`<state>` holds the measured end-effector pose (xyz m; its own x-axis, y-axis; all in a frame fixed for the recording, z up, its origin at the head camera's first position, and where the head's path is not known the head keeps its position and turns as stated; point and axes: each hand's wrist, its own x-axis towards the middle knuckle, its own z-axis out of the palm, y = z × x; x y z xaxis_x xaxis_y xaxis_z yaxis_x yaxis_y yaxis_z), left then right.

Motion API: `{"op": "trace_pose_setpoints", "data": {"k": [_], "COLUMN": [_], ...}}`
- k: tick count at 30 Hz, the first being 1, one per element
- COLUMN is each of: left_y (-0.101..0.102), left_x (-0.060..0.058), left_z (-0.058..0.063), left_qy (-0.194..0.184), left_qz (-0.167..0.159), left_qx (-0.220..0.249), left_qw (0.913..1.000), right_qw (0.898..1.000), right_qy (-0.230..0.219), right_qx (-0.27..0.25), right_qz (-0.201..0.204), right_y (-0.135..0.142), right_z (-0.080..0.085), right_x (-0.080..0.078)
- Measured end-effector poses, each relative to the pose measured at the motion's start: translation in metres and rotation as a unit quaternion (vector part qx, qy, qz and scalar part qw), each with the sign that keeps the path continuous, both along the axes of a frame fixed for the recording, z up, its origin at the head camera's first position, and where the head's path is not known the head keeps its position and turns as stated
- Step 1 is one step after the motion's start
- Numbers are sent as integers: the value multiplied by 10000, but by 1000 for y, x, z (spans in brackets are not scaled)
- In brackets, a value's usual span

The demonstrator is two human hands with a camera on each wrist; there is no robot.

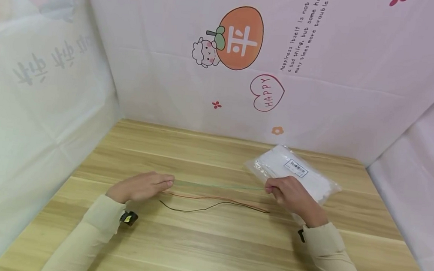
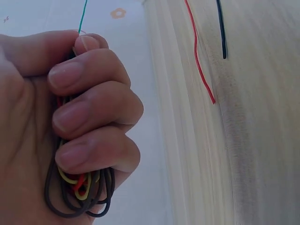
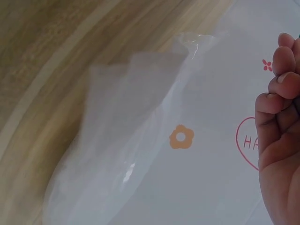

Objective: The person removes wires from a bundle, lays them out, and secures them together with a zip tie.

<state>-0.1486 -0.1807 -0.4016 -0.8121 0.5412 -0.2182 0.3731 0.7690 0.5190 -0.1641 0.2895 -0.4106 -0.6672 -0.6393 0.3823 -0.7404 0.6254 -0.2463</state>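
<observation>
A thin green wire (image 1: 218,186) runs nearly straight between both hands, above the wooden table. My left hand (image 1: 140,188) pinches its left end between thumb and forefinger. The other fingers curl round a coiled bundle of black, red and yellow wires (image 2: 82,192), seen in the left wrist view. At the green wire's right end, my right hand (image 1: 293,196) pinches it; in the right wrist view that hand is partly cut off. Nearer to me on the table lie a red wire (image 1: 200,197) and a slightly wavy black wire (image 1: 195,211).
A clear plastic bag (image 1: 313,185) with white contents and a barcode label lies at the back right, partly behind the right hand. Printed white cloth (image 1: 174,97) walls the wooden table (image 1: 206,255) at the back and both sides.
</observation>
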Motion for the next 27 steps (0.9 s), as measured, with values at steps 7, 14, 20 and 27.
{"op": "trace_pose_setpoints", "data": {"k": [7,14,20,27], "left_y": [-2,2,3,5], "left_x": [-4,-7,-6,-7], "left_z": [-1,-2,-6,-6], "left_qy": [293,509,720,763], "left_qz": [-497,-1202,-1140,-931], "left_qx": [160,630,278,111], "left_qw": [9982,9894,9905,9927], "right_qw": [10000,9998,9996,9996], "right_qy": [-61,-101,-264,-182], "right_qx": [-76,-140,-89,-158], "right_qz": [-6,123,86,157], "right_y": [0,4,7,8], "right_z": [1,-4,-8,-6], "right_x": [0,2,2,0]}}
